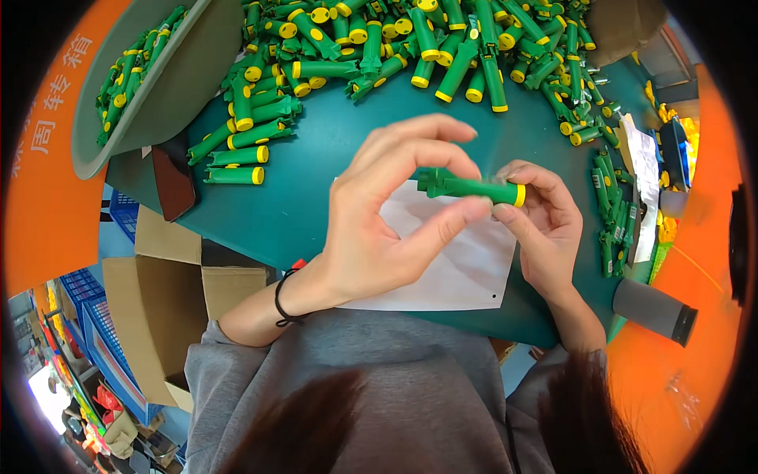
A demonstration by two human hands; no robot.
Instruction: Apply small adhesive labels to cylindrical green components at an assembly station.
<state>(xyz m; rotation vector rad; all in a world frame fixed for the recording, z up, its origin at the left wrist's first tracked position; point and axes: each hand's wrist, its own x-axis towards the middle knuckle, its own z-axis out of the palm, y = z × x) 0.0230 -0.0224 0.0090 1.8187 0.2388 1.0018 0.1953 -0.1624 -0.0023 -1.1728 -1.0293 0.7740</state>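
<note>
A green plastic tube [478, 189] with a yellow ring at its right end lies level in front of me, above a white sheet of paper [466, 272]. My right hand [545, 225] pinches it at the yellow end between thumb and fingers. Around its middle, the thumb and index finger of my left hand [383, 213] close from below and above, while the other fingers arch away. The tube's notched left end shows between the fingers and the left palm, slightly blurred.
Many similar tubes [371, 51] heap across the far side of the green table [316, 209]. A grey tub [197, 87] of tubes stands at the far left. More tubes [612, 205] lie right, near a grey cylinder [651, 310]. An open cardboard box [150, 308] sits lower left.
</note>
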